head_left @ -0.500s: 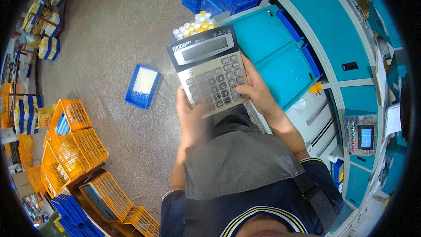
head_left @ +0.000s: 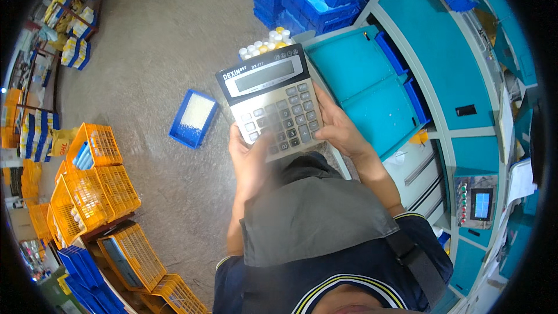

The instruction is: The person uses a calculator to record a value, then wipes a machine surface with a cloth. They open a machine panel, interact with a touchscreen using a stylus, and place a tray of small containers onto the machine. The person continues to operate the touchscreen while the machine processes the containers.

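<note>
A grey-and-black calculator (head_left: 273,102) is held face-up before the dark grey apron (head_left: 319,221), its lower left edge clasped by the left hand (head_left: 246,161), whose thumb is blurred over the keys (head_left: 303,119). Its right edge is clamped between the thumb and fingers (head_left: 323,102) of the right hand (head_left: 346,132). On the floor (head_left: 157,64), white granules (head_left: 197,110) are held in a blue tray (head_left: 185,136).

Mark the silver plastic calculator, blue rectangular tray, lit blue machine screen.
Silver plastic calculator (head_left: 267,98), head view: face above keys.
Blue rectangular tray (head_left: 185,137), head view: near end wall.
Lit blue machine screen (head_left: 482,204), head view: display middle.
</note>
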The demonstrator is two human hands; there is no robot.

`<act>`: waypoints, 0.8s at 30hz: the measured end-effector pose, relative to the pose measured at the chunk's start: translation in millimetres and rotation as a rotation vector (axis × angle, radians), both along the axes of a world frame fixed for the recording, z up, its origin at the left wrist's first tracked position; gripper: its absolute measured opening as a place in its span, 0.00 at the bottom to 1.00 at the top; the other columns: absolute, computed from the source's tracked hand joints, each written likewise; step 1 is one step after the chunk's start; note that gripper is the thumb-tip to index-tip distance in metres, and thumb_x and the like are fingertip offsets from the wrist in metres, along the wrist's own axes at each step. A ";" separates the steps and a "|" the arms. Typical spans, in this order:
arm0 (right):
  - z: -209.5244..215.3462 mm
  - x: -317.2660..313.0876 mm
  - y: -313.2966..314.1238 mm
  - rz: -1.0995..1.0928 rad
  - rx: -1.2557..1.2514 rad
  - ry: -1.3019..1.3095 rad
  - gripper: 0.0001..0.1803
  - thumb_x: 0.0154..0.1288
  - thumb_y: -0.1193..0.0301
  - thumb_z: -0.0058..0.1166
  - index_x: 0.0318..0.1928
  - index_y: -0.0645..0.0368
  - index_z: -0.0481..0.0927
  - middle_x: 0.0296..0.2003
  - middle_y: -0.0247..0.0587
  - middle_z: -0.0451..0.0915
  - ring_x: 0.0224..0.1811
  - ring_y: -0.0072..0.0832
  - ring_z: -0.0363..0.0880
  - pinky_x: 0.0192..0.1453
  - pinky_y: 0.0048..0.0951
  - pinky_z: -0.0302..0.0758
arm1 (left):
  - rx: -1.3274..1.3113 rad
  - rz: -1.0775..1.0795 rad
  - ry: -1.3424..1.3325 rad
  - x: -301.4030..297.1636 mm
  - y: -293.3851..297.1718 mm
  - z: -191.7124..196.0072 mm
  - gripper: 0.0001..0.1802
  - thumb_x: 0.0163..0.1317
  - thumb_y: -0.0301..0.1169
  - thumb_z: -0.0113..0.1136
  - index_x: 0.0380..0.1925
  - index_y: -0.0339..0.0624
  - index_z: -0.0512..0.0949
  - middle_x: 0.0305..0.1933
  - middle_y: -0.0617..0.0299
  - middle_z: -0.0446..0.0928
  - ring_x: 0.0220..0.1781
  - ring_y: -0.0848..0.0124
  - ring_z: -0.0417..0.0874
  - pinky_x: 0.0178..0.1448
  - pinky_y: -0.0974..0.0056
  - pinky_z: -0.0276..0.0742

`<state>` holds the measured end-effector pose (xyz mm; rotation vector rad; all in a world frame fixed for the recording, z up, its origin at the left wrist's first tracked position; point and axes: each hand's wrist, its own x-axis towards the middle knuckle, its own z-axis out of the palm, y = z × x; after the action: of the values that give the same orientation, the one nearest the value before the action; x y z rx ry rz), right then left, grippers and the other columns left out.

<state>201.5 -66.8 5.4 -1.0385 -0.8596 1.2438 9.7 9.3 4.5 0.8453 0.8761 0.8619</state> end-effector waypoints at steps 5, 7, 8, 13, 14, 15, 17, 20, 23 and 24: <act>7.7 8.1 -2.6 0.128 -0.020 0.019 0.60 0.48 0.86 0.50 0.82 0.65 0.34 0.81 0.51 0.49 0.84 0.35 0.49 0.84 0.34 0.49 | 0.002 0.043 -0.053 -1.5 -7.1 -0.6 0.26 0.62 0.18 0.60 0.61 0.34 0.70 0.51 0.56 0.83 0.44 0.77 0.84 0.43 0.73 0.79; 6.9 6.9 -3.7 0.152 -0.036 0.011 0.61 0.48 0.86 0.51 0.82 0.64 0.33 0.81 0.50 0.49 0.84 0.34 0.49 0.84 0.34 0.50 | 0.002 0.051 -0.034 -8.3 -7.7 -3.8 0.26 0.62 0.18 0.60 0.61 0.34 0.70 0.51 0.56 0.83 0.45 0.76 0.85 0.45 0.72 0.80; 5.2 4.6 -2.4 0.154 -0.045 0.020 0.61 0.48 0.85 0.52 0.82 0.64 0.33 0.81 0.51 0.49 0.84 0.34 0.49 0.84 0.34 0.50 | 0.022 0.050 -0.056 -12.6 -7.8 -5.8 0.26 0.63 0.17 0.61 0.61 0.34 0.70 0.52 0.56 0.83 0.47 0.75 0.84 0.49 0.70 0.80; 3.0 -8.9 6.4 0.200 -0.048 -0.037 0.64 0.47 0.79 0.58 0.82 0.64 0.34 0.81 0.52 0.48 0.84 0.36 0.49 0.84 0.35 0.51 | -0.004 0.105 -0.101 -29.2 -15.5 -7.9 0.26 0.64 0.17 0.61 0.62 0.33 0.67 0.54 0.54 0.81 0.53 0.72 0.83 0.57 0.66 0.79; 3.4 -12.4 8.5 0.196 -0.054 -0.052 0.64 0.47 0.78 0.58 0.82 0.64 0.34 0.81 0.53 0.48 0.84 0.37 0.49 0.84 0.35 0.51 | -0.013 0.116 -0.105 -32.1 -15.0 -7.5 0.26 0.64 0.17 0.61 0.62 0.33 0.67 0.55 0.54 0.81 0.53 0.72 0.83 0.57 0.66 0.79; 3.9 -15.4 9.6 0.188 -0.057 -0.069 0.64 0.47 0.77 0.59 0.82 0.64 0.34 0.81 0.54 0.48 0.84 0.38 0.49 0.84 0.36 0.51 | -0.005 0.118 -0.096 -34.4 -14.8 -6.7 0.26 0.64 0.18 0.61 0.62 0.33 0.67 0.54 0.54 0.81 0.53 0.71 0.83 0.57 0.65 0.79; 4.4 -20.8 11.3 0.178 -0.054 -0.096 0.65 0.48 0.76 0.60 0.82 0.64 0.34 0.80 0.54 0.48 0.84 0.39 0.49 0.84 0.36 0.51 | 0.006 0.117 -0.091 -37.4 -13.3 -5.7 0.26 0.64 0.18 0.61 0.62 0.33 0.67 0.54 0.54 0.80 0.53 0.71 0.83 0.58 0.65 0.79; 2.6 -26.1 11.0 0.178 -0.052 -0.117 0.64 0.49 0.75 0.61 0.82 0.64 0.34 0.80 0.54 0.49 0.83 0.38 0.50 0.84 0.37 0.51 | -0.015 0.131 -0.069 -40.9 -12.9 -6.2 0.28 0.62 0.19 0.61 0.63 0.33 0.69 0.56 0.49 0.82 0.55 0.67 0.85 0.61 0.61 0.80; -1.0 -30.0 8.2 0.174 -0.071 -0.122 0.63 0.51 0.75 0.63 0.82 0.66 0.35 0.80 0.53 0.50 0.83 0.38 0.50 0.84 0.37 0.51 | -0.035 0.131 -0.097 -46.4 -15.4 -5.8 0.27 0.62 0.20 0.62 0.62 0.34 0.70 0.55 0.49 0.82 0.54 0.67 0.85 0.59 0.62 0.81; -2.0 -30.5 7.5 0.176 -0.081 -0.123 0.64 0.52 0.74 0.64 0.81 0.66 0.35 0.80 0.53 0.50 0.83 0.38 0.50 0.84 0.37 0.51 | -0.037 0.119 -0.114 -47.1 -16.3 -6.0 0.27 0.62 0.19 0.62 0.62 0.34 0.69 0.55 0.50 0.81 0.54 0.67 0.84 0.58 0.62 0.80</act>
<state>171.0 -59.3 3.4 -1.1325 -1.0203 1.3822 -37.4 -7.0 -1.5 0.7099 0.8464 0.9852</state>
